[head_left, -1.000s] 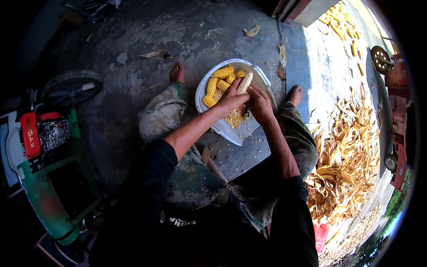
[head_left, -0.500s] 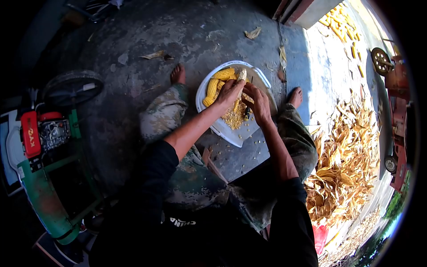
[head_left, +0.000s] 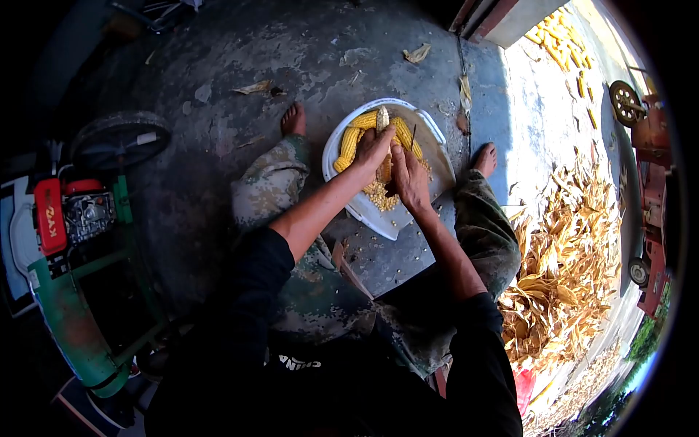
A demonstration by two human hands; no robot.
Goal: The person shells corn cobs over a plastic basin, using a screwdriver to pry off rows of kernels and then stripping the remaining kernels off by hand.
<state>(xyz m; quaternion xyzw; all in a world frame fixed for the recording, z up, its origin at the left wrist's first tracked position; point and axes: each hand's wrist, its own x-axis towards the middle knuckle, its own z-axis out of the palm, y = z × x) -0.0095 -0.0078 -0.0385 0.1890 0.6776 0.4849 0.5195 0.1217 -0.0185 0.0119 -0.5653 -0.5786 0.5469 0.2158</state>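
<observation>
A partly stripped corn cob (head_left: 383, 119) stands lengthwise between my hands over a white basin (head_left: 342, 135), its bare pale end pointing away from me. My left hand (head_left: 373, 151) is closed around its middle. Against the cob's near right side presses my right hand (head_left: 410, 178), fingers bent and thumb along it. Whole yellow ears (head_left: 348, 146) lie along the basin's left and far sides. Loose kernels (head_left: 380, 197) cover part of its bottom. A thin dark rod (head_left: 413, 137) sticks out past my right hand; its other end is hidden.
My bare feet flank the basin on the concrete floor. Dry husks (head_left: 564, 269) are heaped at right, with more ears (head_left: 561, 40) beyond. A green machine with a red engine (head_left: 51, 215) stands left. A red vehicle (head_left: 650, 175) is at far right.
My right hand has moved down and left, closing in on the cob from a looser, spread pose. The cob has shifted slightly left, and more of its yellow side shows.
</observation>
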